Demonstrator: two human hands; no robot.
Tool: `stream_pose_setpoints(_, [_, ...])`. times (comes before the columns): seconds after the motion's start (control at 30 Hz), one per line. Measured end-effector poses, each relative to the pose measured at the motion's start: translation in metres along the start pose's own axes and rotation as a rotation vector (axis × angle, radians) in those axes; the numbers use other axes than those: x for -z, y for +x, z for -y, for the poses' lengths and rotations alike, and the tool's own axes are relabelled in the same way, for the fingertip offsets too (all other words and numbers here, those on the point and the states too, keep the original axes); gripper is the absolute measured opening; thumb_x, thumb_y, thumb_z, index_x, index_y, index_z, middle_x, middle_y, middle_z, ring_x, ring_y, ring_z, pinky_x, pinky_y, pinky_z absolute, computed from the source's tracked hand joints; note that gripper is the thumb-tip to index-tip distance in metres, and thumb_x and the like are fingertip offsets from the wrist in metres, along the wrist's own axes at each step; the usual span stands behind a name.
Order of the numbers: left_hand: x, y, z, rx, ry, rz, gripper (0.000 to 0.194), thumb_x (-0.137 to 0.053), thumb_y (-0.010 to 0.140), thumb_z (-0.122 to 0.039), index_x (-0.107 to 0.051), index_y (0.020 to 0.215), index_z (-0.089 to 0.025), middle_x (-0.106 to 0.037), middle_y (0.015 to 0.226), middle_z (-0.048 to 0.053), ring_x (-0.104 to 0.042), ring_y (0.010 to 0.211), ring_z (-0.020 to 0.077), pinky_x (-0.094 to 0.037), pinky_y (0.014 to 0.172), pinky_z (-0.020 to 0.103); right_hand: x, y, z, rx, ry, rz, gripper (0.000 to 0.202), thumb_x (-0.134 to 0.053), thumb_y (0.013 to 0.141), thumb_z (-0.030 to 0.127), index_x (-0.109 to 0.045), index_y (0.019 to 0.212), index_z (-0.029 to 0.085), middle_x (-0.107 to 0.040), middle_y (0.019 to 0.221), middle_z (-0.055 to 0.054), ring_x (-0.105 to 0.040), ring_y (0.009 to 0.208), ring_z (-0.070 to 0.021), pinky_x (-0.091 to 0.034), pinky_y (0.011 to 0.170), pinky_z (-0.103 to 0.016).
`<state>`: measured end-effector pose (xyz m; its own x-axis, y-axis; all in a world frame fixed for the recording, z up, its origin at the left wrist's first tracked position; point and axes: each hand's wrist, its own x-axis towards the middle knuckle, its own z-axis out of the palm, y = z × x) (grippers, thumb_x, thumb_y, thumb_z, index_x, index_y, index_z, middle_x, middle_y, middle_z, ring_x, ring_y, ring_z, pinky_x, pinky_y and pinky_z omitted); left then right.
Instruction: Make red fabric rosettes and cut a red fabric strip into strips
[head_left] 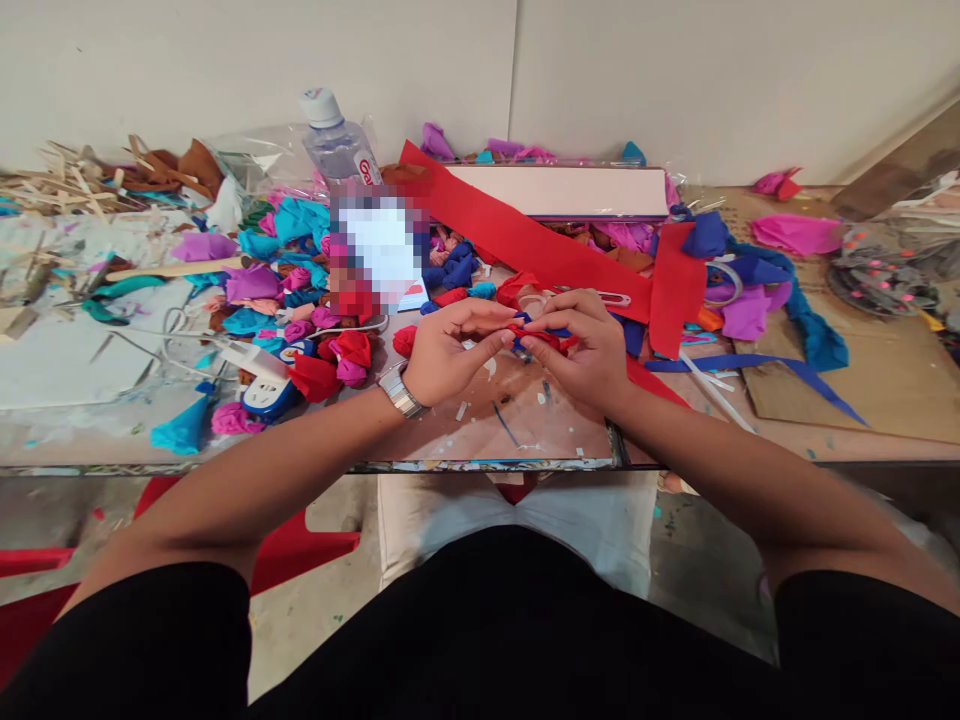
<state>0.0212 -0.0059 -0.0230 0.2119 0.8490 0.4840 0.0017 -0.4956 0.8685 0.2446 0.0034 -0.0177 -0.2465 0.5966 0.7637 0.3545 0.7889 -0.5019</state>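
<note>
1. Tabletop: v. cluttered, w/ crumpled coloured pcs heaped L & centre, mostly blue, purple, pink, red & brown.
2. Cardboard sheet: lay flat, far R.
3. Red strip: ran diagonally over the heap, just in front of the long white box.
4. R hand: fingers bent, tips pinching the blue-and-red bit.
5. L hand: thumb & fingertips closed on the same bit, opp. side.
6. Water bottle: stood at the back, behind a lit phone, partly blurred.
7. Power strip: on the tabletop, L of the L hand, w/ a white plug in it.
8. Silver watch: on the L wrist.
9. Blue-and-red bit: btwn both hands, over the tabletop's front-centre, partly hidden by fingers; exact shape, couldn't tell.
</note>
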Motion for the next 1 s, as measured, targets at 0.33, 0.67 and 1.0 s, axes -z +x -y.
stream_pose_setpoints(0.33, [-0.0011, -0.0058, 0.0000, 0.065, 0.012, 0.096, 0.039, -0.081, 0.098, -0.048, -0.079, 0.127, -0.022, -0.087, 0.113, 0.011, -0.085, 0.080, 0.0205, -0.071, 0.073, 0.032, -0.0029, -0.0028, -0.0012, -0.040, 0.013, 0.025, 0.014, -0.082, 0.096, 0.041, -0.079, 0.091, 0.029, -0.079, 0.100, -0.004, -0.074, 0.098, -0.0254, -0.059, 0.100, -0.048])
stream_pose_setpoints(0.67, [0.0036, 0.0008, -0.0067, 0.001, 0.100, 0.073, 0.034, -0.087, 0.093, -0.049, -0.084, 0.111, -0.020, -0.087, 0.104, 0.010, -0.086, 0.091, 0.0217, -0.070, 0.084, 0.031, -0.0035, -0.0032, 0.0021, -0.036, 0.061, 0.056, 0.010, -0.079, 0.099, 0.038, -0.078, 0.097, 0.028, -0.080, 0.102, -0.005, -0.076, 0.100, -0.0254, -0.061, 0.099, -0.047])
stream_pose_setpoints(1.0, [0.0034, 0.0025, 0.0000, -0.072, 0.142, 0.041, 0.025, -0.085, 0.094, -0.047, -0.087, 0.104, -0.024, -0.086, 0.113, 0.010, -0.081, 0.103, 0.0227, -0.067, 0.089, 0.037, -0.0038, -0.0023, 0.0003, -0.079, 0.079, 0.055, 0.020, -0.078, 0.100, 0.047, -0.076, 0.094, 0.029, -0.083, 0.095, -0.003, -0.077, 0.094, -0.0241, -0.061, 0.100, -0.046])
